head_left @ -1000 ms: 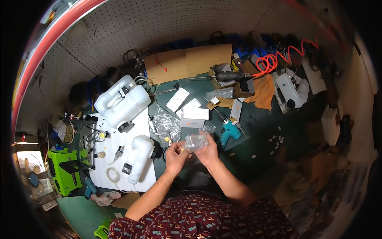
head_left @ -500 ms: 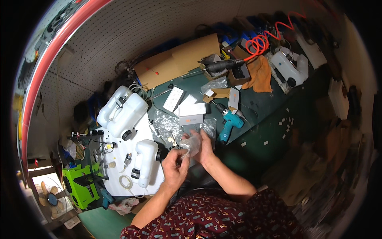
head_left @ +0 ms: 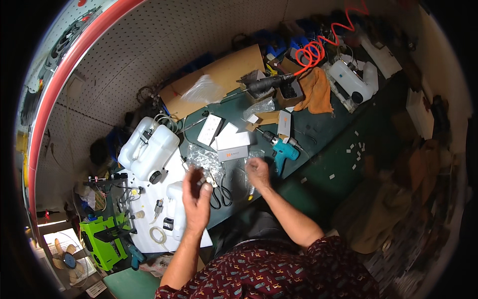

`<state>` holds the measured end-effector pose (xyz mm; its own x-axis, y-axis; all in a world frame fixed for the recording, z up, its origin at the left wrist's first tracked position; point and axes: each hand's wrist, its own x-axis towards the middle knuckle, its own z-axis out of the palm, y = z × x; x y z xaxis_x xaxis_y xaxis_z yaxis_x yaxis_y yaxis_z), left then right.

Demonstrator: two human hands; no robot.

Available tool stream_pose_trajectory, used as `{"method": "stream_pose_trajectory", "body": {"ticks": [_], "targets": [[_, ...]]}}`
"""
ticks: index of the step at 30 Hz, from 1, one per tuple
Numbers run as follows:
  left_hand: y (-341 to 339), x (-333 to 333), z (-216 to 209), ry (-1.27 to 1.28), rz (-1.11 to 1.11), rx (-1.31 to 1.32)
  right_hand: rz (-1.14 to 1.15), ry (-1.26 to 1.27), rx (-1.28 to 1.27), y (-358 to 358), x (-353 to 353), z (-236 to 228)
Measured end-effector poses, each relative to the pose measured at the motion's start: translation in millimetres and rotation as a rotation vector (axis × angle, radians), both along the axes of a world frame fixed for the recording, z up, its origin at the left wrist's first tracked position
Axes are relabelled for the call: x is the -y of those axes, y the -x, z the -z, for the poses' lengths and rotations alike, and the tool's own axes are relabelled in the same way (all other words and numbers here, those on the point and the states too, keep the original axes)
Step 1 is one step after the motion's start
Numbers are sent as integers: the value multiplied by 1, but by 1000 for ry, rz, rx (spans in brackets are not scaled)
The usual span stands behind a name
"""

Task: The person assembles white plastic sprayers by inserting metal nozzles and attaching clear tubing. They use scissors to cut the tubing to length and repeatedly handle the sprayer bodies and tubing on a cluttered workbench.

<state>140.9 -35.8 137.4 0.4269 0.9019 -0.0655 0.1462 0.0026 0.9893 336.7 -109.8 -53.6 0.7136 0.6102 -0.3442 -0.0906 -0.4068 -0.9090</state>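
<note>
My left hand (head_left: 197,202) is raised in front of a white plastic tank (head_left: 176,192), its fingers curled round a small pale piece too blurred to name. Over the bench's near edge, my right hand (head_left: 259,174) has bent fingers smeared by motion; whether it holds anything is unclear. Black-handled scissors (head_left: 220,193) lie between the hands. A clear plastic bag (head_left: 203,89), blurred, is in the air before the cardboard sheet (head_left: 239,65), apart from both hands. Clear plastic wrap (head_left: 201,155) lies beside a small white-and-grey box (head_left: 233,153).
A teal cordless drill (head_left: 284,152) lies right of my right hand. A larger white tank (head_left: 149,147) stands at the left. An orange cloth (head_left: 313,92) and a coiled red air hose (head_left: 309,54) are at the back right. A green case (head_left: 103,241) stands at far left.
My hands have moved apart, the left one up and leftward. The crumpled clear bag they held has left them and is now in the air near the cardboard. The scissors have come into sight.
</note>
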Motion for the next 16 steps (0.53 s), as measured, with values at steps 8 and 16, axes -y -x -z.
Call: {"method": "stream_pose_trajectory", "body": {"ticks": [8, 16], "targets": [[57, 74, 67, 298, 191, -151, -563, 642, 901, -76, -32, 39], [75, 73, 68, 249, 180, -177, -435, 532, 640, -80, -23, 2]]}}
